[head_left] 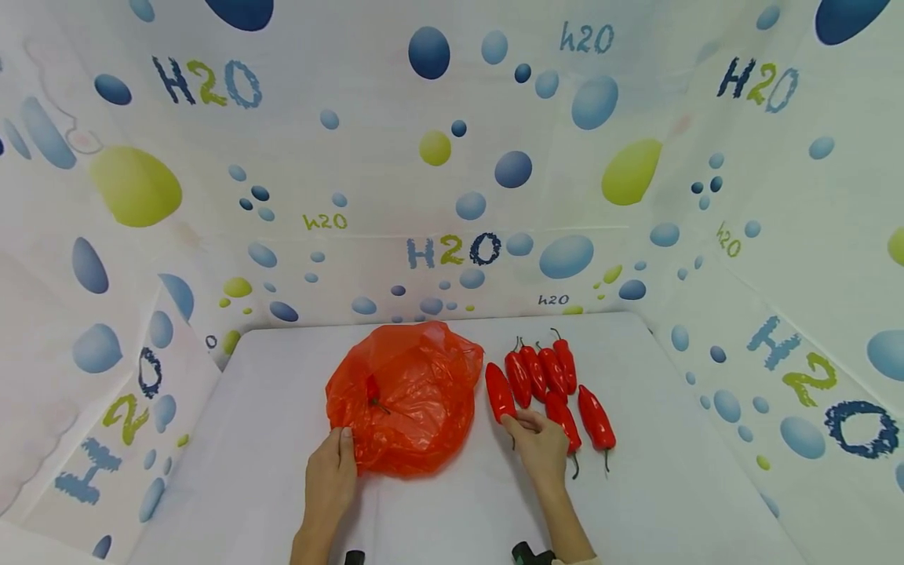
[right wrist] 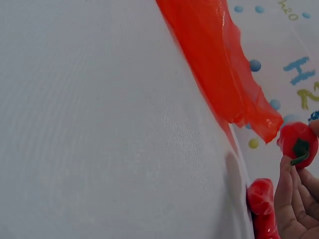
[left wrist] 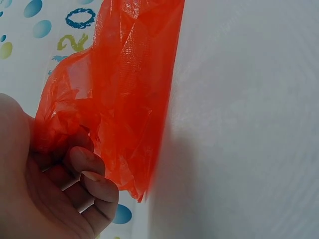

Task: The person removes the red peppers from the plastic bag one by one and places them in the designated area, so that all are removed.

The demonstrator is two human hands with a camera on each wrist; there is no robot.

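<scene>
A crinkled, translucent red plastic bag (head_left: pixel 431 416) sits at the left middle of the white table in the head view. My left hand (head_left: pixel 330 475) grips its near left edge; in the left wrist view the fingers curl into the film (left wrist: pixel 132 89). A red pepper with a green stem (head_left: pixel 372 392) shows within the bag's outline. Just right of the bag, my right hand (head_left: pixel 542 451) pinches another red chili pepper (head_left: pixel 497 388) near its stem end. In the right wrist view this pepper (right wrist: pixel 294 139) is held up, stem facing the camera.
Several more red peppers (head_left: pixel 553 373) lie grouped at the table's right. Two others, one beside my right hand (head_left: pixel 561 416) and one farther right (head_left: pixel 596 420), lie with stems toward me. A white sheet printed with bubbles (head_left: pixel 469 205) surrounds the white table (head_left: pixel 678 408).
</scene>
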